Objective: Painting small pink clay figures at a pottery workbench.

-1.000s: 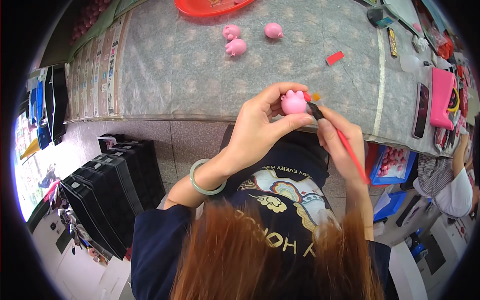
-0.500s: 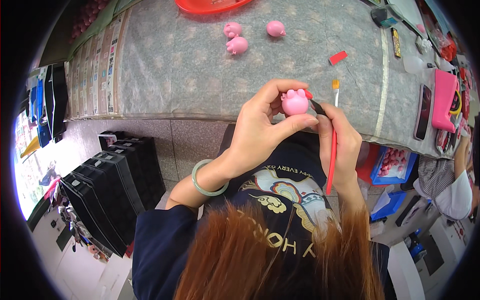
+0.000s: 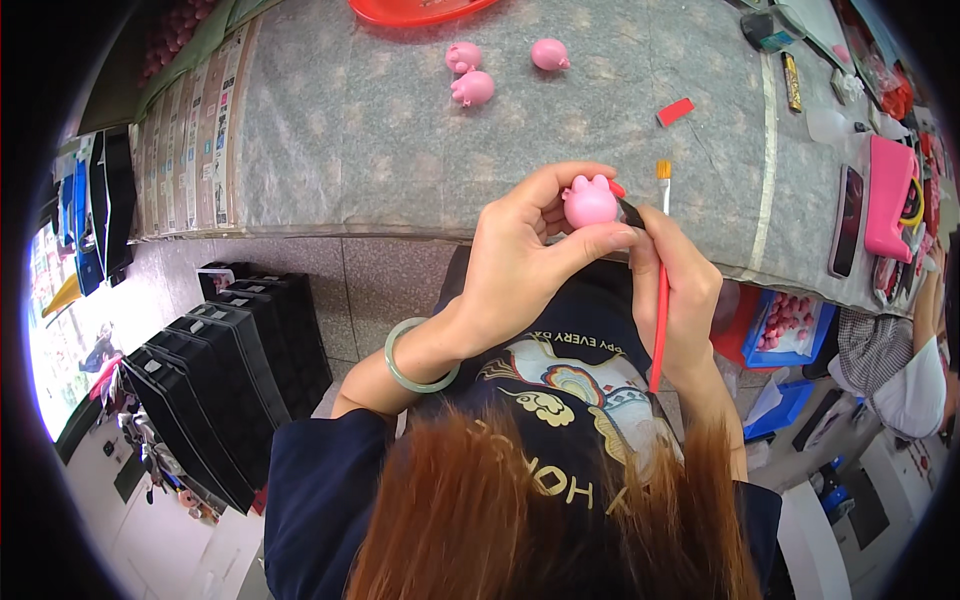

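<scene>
My left hand (image 3: 525, 255) is closed around a small round pink pig figure (image 3: 590, 203), its two ears pointing up, the thumb along its near side. A small red piece (image 3: 617, 188) shows at the figure's right edge; I cannot tell what it is. Closed beside it, my right hand (image 3: 682, 280) holds a red-handled paintbrush (image 3: 660, 325), its tan bristles pointing away from me above the knuckles. Between the same fingers is a dark slim tool (image 3: 630, 213), its end against or very near the figure's right side. The figure partly hides that end.
Several pink figures (image 3: 473, 88) lie on the grey-covered table (image 3: 350, 130), near a red basin (image 3: 420, 12). A red block (image 3: 675, 112), phone (image 3: 848, 220) and pink tape dispenser (image 3: 888, 200) lie right. Black cases (image 3: 230, 370) stand lower left. Another person's sleeve (image 3: 908, 395) shows right.
My right hand has shifted slightly, tilting the paintbrush so its bristles sit a little farther left. My left hand and the pig figure stay almost in place.
</scene>
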Motion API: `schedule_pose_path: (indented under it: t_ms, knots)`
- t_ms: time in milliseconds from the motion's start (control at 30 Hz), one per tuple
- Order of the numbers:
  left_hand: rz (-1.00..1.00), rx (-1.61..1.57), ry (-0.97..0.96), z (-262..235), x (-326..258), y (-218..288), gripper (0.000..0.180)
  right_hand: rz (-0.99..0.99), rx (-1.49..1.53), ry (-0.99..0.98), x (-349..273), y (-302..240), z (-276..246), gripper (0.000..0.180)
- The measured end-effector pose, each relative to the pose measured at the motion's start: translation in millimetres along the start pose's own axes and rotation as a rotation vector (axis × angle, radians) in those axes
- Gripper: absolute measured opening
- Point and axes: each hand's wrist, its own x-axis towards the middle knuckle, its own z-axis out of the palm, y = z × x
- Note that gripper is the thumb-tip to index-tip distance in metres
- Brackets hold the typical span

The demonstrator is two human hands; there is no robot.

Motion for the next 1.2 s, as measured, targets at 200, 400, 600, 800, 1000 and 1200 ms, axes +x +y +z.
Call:
schedule_pose_path:
  t_ms: [200, 400, 600, 800, 1000, 1200]
  knots:
    - [0.016, 0.099, -0.039, -4, 0, -5, 0.037, 0.175, 0.167, -0.192, 4, 4, -12, 0.011]
    - [0.106, 0.008, -0.073, -6, 4, -8, 0.041, 0.306, 0.355, -0.240, 6, -1, -16, 0.015]
    - [0.103, 0.037, -0.052, -5, 1, -5, 0.042, -0.091, 0.087, 0.035, 6, 2, 2, 0.012]
    - [0.122, 0.051, -0.035, -4, 1, -8, 0.042, -0.042, 0.037, 0.002, 5, 2, 5, 0.012]
    - [0.109, 0.062, -0.027, -3, 0, -7, 0.042, -0.042, 0.027, 0.012, 4, 1, 5, 0.013]
    - [0.117, 0.126, -0.020, -6, -2, -8, 0.039, 0.028, 0.105, -0.057, 4, -1, 5, 0.013]
